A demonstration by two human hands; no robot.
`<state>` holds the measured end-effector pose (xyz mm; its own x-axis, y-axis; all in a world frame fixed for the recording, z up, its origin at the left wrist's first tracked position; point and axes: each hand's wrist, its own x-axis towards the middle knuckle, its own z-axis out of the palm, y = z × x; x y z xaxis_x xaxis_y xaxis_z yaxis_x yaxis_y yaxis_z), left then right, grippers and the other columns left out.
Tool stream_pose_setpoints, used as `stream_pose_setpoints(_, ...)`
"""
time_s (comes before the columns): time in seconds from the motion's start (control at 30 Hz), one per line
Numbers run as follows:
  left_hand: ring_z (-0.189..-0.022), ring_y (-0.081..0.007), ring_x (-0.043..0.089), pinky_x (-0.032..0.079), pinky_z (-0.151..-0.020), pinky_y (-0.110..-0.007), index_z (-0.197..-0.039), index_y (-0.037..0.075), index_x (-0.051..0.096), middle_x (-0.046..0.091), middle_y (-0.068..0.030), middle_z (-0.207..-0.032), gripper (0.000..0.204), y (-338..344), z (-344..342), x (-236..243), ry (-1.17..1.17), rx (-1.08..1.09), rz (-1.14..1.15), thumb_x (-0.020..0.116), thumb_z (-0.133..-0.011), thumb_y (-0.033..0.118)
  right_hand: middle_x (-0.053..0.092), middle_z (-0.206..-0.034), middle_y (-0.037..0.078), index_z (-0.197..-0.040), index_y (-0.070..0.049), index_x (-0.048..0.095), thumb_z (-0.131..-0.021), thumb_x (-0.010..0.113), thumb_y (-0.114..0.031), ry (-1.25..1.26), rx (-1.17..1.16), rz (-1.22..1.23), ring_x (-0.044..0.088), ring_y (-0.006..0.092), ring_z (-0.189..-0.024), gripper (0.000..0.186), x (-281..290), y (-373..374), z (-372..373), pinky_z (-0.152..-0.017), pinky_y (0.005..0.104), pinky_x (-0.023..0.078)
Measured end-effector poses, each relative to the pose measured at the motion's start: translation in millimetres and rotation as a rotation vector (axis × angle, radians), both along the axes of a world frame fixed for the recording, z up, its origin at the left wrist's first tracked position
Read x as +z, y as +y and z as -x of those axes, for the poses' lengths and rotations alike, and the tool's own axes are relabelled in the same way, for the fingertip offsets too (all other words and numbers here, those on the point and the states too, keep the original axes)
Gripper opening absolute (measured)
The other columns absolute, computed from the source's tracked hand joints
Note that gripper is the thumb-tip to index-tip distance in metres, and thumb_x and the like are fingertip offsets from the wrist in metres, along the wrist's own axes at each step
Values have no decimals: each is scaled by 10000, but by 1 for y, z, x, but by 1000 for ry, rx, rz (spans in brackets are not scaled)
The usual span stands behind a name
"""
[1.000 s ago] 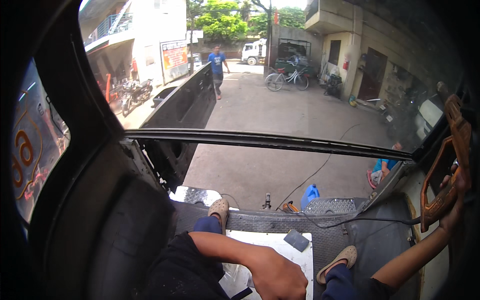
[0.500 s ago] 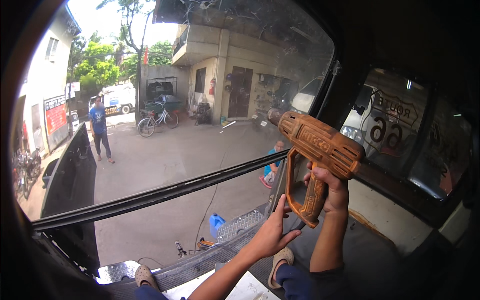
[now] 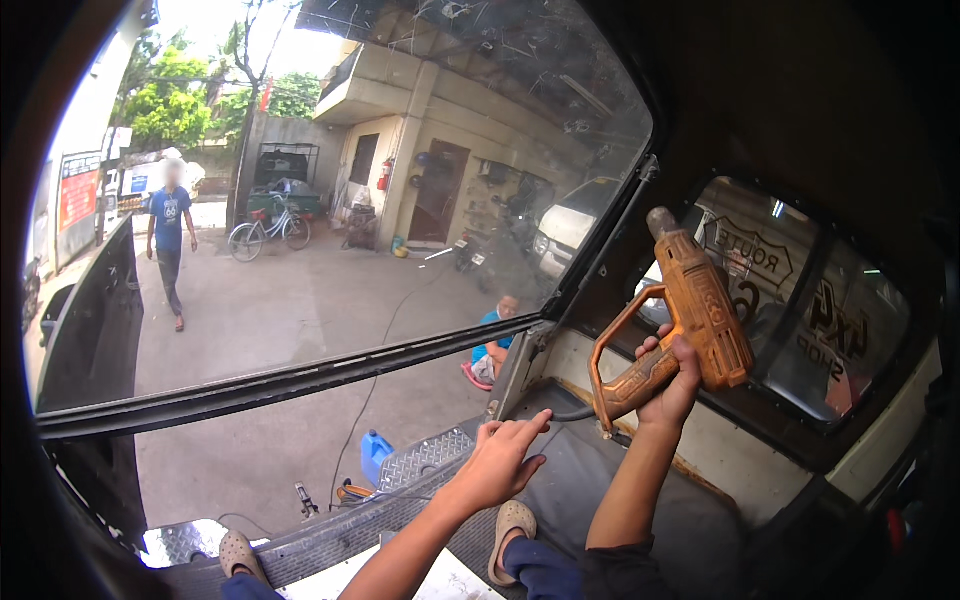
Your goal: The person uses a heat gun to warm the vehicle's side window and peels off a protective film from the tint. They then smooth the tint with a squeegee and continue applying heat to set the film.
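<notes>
A worn orange heat gun [image 3: 700, 310] is raised at the right, its metal nozzle pointing up and slightly left. My right hand [image 3: 675, 392] wraps round its handle, fingers inside the looped guard. The dark power cord [image 3: 572, 414] leaves the bottom of the handle toward the left. My left hand [image 3: 502, 458] is below and left of the gun, fingers stretched out, fingertips at the cord. Whether they press on the cord I cannot tell.
A large scratched window pane [image 3: 400, 200] in a black frame [image 3: 300, 370] tilts up ahead. Side windows [image 3: 800, 290] stand behind the gun. Outside are a blue jug [image 3: 377, 455], a crouching person [image 3: 492, 345], a walking person [image 3: 170, 235] and a bicycle [image 3: 270, 232].
The heat gun has swung more upright and moved right with my right hand. My left hand has shifted left and down, away from the handle. The standing person outside has walked nearer.
</notes>
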<state>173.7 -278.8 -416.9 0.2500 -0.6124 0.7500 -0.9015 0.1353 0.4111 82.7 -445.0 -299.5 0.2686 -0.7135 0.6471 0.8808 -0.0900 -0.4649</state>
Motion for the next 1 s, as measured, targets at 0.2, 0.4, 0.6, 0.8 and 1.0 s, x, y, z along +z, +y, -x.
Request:
stream_pose_setpoints(0.2, -930, -233, 500, 373, -767, -372, -1116, 75, 574, 533, -77, -973, 374, -5, 5, -7, -93, 320, 107, 670, -759, 128, 544, -889, 79, -1061, -34, 512, -733, 629, -125, -46, -15, 132, 552, 180, -669, 360, 4, 17, 3, -601, 298, 469)
stream_pose_setpoints(0.4, -839, -261, 534, 394, -736, -377, -1017, 72, 628, 562, -90, -861, 234, -10, -6, -18, -51, 201, 160, 648, -787, 108, 539, -910, 96, -1074, -32, 505, -728, 639, -111, -31, 25, 109, 555, 188, -666, 379, 4, 32, 10, -593, 319, 480)
stream_pose_setpoints(0.6, -754, -334, 591, 455, -667, -404, -968, 26, 621, 612, -151, -773, 186, -12, -10, -26, 28, 88, 102, 631, -802, 108, 529, -903, 85, -1129, -22, 464, -748, 635, -142, 33, -88, 181, 549, 177, -673, 434, 3, 41, 12, -592, 317, 485)
stream_pose_setpoints(0.8, -760, -393, 603, 490, -650, -436, -956, -6, 597, 626, -199, -843, 187, -5, -10, -21, 126, -24, 75, 617, -815, 114, 529, -912, 100, -1084, -25, 506, -729, 632, -115, -14, 145, 146, 552, 186, -674, 388, 5, 51, 15, -599, 327, 485)
stream_pose_setpoints(1.0, -746, -369, 617, 498, -646, -407, -961, -6, 617, 629, -203, -816, 183, -4, -8, -21, 146, -32, 61, 619, -820, 111, 529, -922, 94, -1069, -9, 504, -721, 619, -68, -13, 189, 193, 552, 174, -689, 372, 3, 53, 16, -607, 313, 484)
